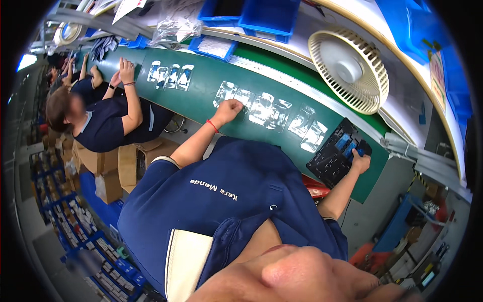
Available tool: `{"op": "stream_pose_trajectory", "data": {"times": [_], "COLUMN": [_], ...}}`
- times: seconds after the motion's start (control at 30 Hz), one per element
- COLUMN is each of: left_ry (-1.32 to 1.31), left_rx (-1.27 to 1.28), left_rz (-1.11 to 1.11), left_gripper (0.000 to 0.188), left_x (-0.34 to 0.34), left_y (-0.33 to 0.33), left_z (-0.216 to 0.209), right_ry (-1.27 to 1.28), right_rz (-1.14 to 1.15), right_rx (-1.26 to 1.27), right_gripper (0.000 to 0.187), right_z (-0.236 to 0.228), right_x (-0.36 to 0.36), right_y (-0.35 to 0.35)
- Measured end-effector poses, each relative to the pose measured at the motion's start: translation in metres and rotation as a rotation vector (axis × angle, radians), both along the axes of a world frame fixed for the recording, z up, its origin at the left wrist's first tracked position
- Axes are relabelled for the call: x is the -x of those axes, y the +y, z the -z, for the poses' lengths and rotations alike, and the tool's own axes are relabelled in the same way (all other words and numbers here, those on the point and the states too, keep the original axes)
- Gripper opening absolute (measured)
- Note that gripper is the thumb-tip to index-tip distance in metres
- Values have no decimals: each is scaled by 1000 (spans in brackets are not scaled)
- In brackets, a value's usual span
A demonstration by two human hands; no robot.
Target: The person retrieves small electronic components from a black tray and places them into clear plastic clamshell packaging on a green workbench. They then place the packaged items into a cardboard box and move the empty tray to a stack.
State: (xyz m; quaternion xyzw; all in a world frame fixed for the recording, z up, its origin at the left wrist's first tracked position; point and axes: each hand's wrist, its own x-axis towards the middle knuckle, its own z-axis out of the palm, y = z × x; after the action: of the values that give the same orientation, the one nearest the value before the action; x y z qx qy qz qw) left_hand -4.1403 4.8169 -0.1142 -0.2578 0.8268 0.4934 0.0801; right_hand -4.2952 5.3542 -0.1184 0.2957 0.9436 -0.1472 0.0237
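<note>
My left hand [230,110], a red string round its wrist, is closed with bent fingers at the near edge of a clear plastic pack [243,97]. What its fingertips pinch, if anything, is hidden. Further clear packs, such as this one [260,108] and another [313,136], lie in a row along the green table [201,104]. At the right end is a black compartment tray [327,163] with several blue parts [344,142] in it. My right hand [360,162] reaches over the tray's right side, fingers closed around a small blue part.
A cream fan [348,71] stands beyond the packs. Blue bins [266,22] sit on the shelf above the table. To the left, a co-worker [103,121] holds both hands raised over the table, near more clear packs [171,76]. Cardboard boxes [106,185] stand behind.
</note>
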Motion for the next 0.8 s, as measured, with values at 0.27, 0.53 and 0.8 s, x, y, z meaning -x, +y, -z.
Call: {"op": "stream_pose_trajectory", "data": {"times": [0.27,0.53,0.8], "left_ry": [18,-14,-24], "left_rx": [103,-69,-28], "left_rz": [90,44,81], "left_gripper": [19,12,12], "left_x": [15,7,6], "left_y": [1,-5,-6], "left_z": [-15,7,5], "right_ry": [-75,-198,-120], "right_rz": [28,64,30], "right_rx": [-18,91,153], "right_gripper": [65,56,65], "right_z": [6,-32,-15], "right_x": [1,6,5], "right_y": [-53,-65,-104]}}
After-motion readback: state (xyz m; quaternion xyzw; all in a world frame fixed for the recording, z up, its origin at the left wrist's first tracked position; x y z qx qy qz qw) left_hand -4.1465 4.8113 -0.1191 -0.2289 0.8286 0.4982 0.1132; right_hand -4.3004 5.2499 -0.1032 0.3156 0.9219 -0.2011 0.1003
